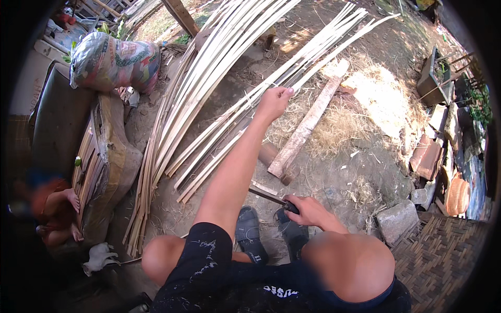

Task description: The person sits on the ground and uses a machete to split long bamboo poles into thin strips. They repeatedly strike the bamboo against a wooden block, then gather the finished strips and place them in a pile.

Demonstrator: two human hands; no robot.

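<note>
My left hand reaches far forward over the end of a smaller bundle of pale split bamboo strips. Its fingers are closed; whatever they may grip is too small to make out. Close to my knees, my right hand is wrapped round the dark handle of a knife, its blade pointing left. A light sliver of bamboo shows just beyond the blade. To the left of my outstretched arm fans a larger bundle of long pale bamboo strips.
A rough wooden plank leans on a short log, beside heaped shavings. At left are a stuffed sack, another person's bare feet and a white cat. A concrete block and woven mat lie right.
</note>
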